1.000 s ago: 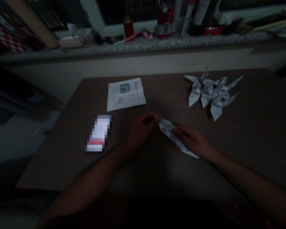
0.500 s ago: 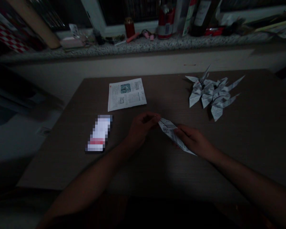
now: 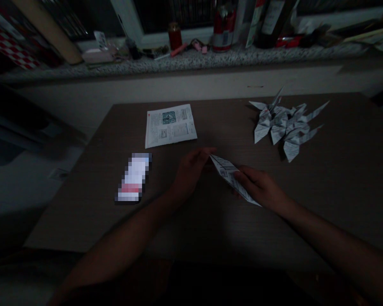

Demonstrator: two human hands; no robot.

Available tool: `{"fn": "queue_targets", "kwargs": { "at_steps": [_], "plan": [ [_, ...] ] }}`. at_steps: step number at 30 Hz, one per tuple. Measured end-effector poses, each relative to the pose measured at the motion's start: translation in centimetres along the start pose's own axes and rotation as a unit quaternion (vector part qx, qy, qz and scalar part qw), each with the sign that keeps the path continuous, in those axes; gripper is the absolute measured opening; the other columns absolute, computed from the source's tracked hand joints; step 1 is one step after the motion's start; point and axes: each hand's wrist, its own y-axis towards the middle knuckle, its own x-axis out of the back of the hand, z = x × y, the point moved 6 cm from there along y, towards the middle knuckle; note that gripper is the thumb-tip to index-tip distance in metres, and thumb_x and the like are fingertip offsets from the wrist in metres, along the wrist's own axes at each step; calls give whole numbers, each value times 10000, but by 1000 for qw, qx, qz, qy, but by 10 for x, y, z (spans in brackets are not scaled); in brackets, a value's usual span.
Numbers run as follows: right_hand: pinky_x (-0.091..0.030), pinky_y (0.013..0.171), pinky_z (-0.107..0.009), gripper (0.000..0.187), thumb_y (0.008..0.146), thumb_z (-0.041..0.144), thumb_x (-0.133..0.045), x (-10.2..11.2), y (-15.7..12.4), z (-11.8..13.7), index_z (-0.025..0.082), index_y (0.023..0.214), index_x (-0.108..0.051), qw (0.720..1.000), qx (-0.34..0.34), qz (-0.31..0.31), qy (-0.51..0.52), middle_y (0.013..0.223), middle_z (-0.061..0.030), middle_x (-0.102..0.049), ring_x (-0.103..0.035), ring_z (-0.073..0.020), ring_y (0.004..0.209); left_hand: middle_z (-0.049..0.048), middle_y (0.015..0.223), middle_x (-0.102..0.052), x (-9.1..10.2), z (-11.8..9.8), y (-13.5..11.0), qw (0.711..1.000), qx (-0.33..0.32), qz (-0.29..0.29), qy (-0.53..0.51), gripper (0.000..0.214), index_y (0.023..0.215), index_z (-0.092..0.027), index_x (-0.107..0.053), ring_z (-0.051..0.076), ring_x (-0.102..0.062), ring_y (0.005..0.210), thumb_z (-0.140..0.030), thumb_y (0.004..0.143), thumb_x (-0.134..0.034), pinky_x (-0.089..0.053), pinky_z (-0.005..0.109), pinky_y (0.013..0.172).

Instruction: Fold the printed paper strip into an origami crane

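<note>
A narrow, pointed piece of folded printed paper [image 3: 228, 172] is held above the table, slanting down to the right. My right hand [image 3: 258, 182] grips its lower half, thumb on top and fingers mostly hidden beneath. At the upper left tip, my left hand [image 3: 194, 165] is closed, with thumb and forefinger pinched on the paper's point. Several folded paper cranes [image 3: 285, 125] made of similar printed paper sit clustered at the back right. Behind my left hand lies a flat stack of printed paper [image 3: 171, 126].
A phone [image 3: 133, 177] with a lit, blurred screen rests on the brown table [image 3: 92, 170], left of my left forearm. Along the back, a speckled stone sill [image 3: 191, 60] carries a jar [image 3: 175, 37], a red can [image 3: 224, 29], a dark bottle [image 3: 270, 25] and small clutter.
My left fingers have shifted slightly left and up at the paper's tip, showing more of the point. The right hand keeps its grip almost unchanged.
</note>
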Motion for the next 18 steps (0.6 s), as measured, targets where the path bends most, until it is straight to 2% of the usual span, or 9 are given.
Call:
{"fn": "queue_targets", "kwargs": {
  "at_steps": [3,6,11,18],
  "plan": [
    [-443,512,-312,447,1031,615,-435,-1,0,-1,247,856,-619,1000,1,-1,-1,664,-24,-691,-615,-191,557,66,999,-756,-6,6,-1,997,29,46,47,397,1032,-186,-753,215,-711,903,-530,840,-795,-560,331,810],
    [-446,527,-309,453,1030,613,-434,-2,0,1,242,850,-621,1000,12,-1,-25,677,-31,-687,-618,-192,586,46,919,-762,-9,8,-2,991,25,73,112,328,924,-187,-773,194,-693,845,-504,843,-797,-526,312,799],
    [-442,547,-310,457,1039,602,-420,-2,0,4,239,845,-619,999,21,3,-40,694,-38,-681,-618,-193,615,33,833,-749,-6,7,-2,989,15,39,140,354,869,-193,-784,189,-672,778,-546,873,-750,-498,298,727],
    [-447,558,-310,456,1042,592,-425,-2,-2,8,237,833,-619,999,28,9,-34,681,-29,-678,-610,-186,597,30,728,-715,-4,10,-3,995,18,18,95,510,730,-183,-740,179,-658,685,-648,919,-647,-505,297,694]
  ]
}}
